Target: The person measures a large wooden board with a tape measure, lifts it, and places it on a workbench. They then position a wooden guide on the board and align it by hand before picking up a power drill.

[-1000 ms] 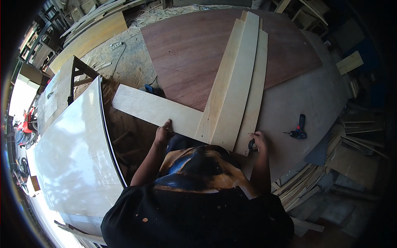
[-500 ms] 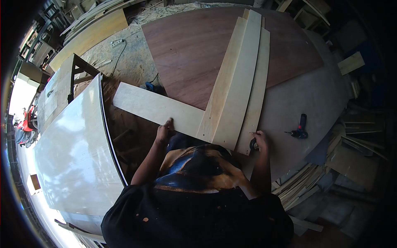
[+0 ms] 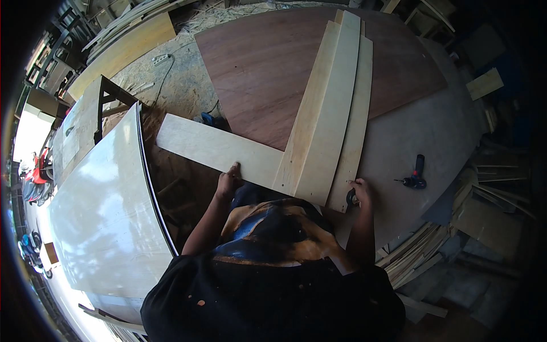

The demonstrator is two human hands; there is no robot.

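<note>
My left hand [image 3: 229, 179] grips the near edge of a pale plywood board [image 3: 211, 145], thumb on top and fingers hidden below. That board reaches out to the left from under a stack of long plywood strips [image 3: 327, 114]. My right hand [image 3: 361, 192] is closed around a small dark round object [image 3: 351, 197], whose kind I cannot make out. Its fingertips are at the near end of the rightmost strip [image 3: 352, 142], where small dark spots show. A cordless drill [image 3: 419, 171] lies to the right of this hand, apart from it.
The strips lie across a large reddish-brown sheet [image 3: 256, 68] on a grey worktop [image 3: 399, 137]. A glossy pale panel [image 3: 102, 211] stands at left. Scrap wood strips [image 3: 413, 256] are piled at lower right. A power strip [image 3: 161, 58] with a cord lies on the dusty floor.
The view has shifted very slightly. Both hands keep their places on the board and at the strip's end. At the far left edge, a blue-and-dark shape has come into sight outside.
</note>
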